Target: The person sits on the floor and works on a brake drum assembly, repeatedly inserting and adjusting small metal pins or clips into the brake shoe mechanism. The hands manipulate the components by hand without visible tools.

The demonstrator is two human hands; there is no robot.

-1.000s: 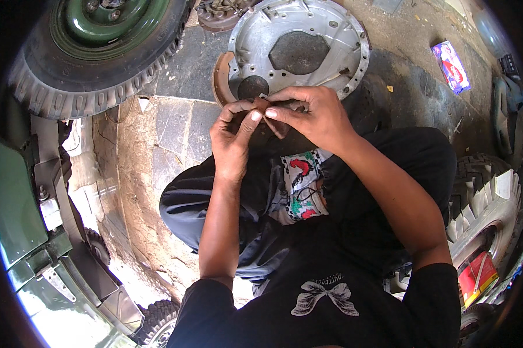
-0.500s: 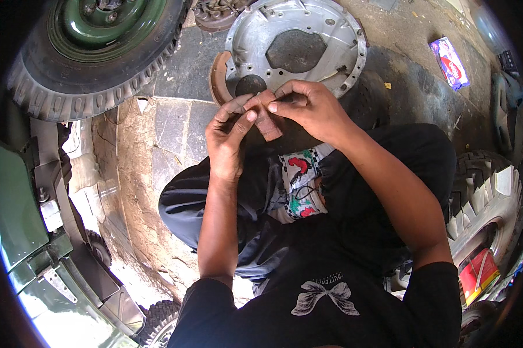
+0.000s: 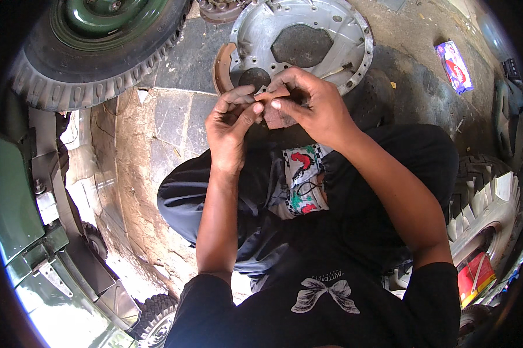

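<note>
Between my hands is a small reddish-brown piece of what looks like sandpaper (image 3: pixel 277 118), bent or folded at its upper end. My left hand (image 3: pixel 227 127) pinches its left side between thumb and fingers. From the other side my right hand (image 3: pixel 318 110) grips the upper fold, its thumb pressed on the front. The fingers hide part of the piece. Just beyond my hands lies a round grey metal housing (image 3: pixel 260 42) with bolt holes round its rim and a large opening. Against its left edge rests a curved brown part (image 3: pixel 221 69), like a brake shoe.
A large tyre (image 3: pixel 52 84) on a green wheel stands at the far left, above green vehicle bodywork (image 3: pixel 17 191). To the right are a purple packet (image 3: pixel 454 67) on the floor, another tyre (image 3: pixel 482 209) and a red and yellow box (image 3: pixel 477 277). My crossed legs (image 3: pixel 400 156) are below my hands.
My right fingers have shifted their hold and the sandpaper's upper part is bent differently, with less of its lower end hanging out. The view has moved slightly.
</note>
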